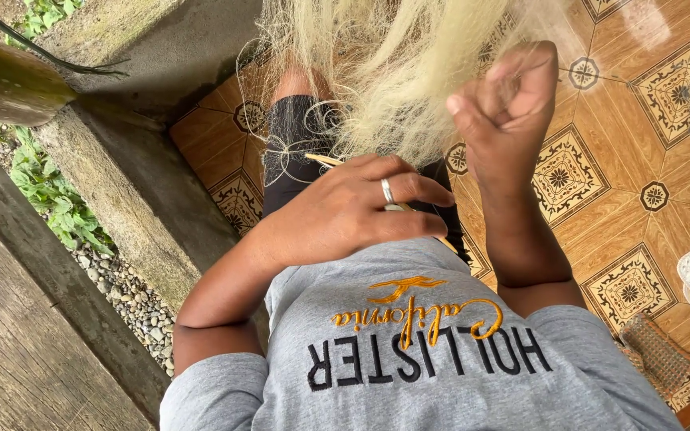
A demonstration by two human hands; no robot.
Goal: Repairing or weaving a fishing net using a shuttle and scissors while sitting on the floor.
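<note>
Pale fibres (pixel 393 72) gripped by right hand (pixel 505 104); left hand (pixel 353 207) holds stick (pixel 325 160)

The left hand (pixel 353 209) is held palm-down in front of the torso, with the forearm angled in from the lower left and the elbow bent; its fingers are extended and pressed together, pointing to the right, and a ring sits on one finger. The right hand (pixel 505 104) is raised higher and further forward, closed into a loose fist with the thumb laid against the curled fingers, and its forearm rises almost vertically from the body. The two hands are near each other without touching.
</note>
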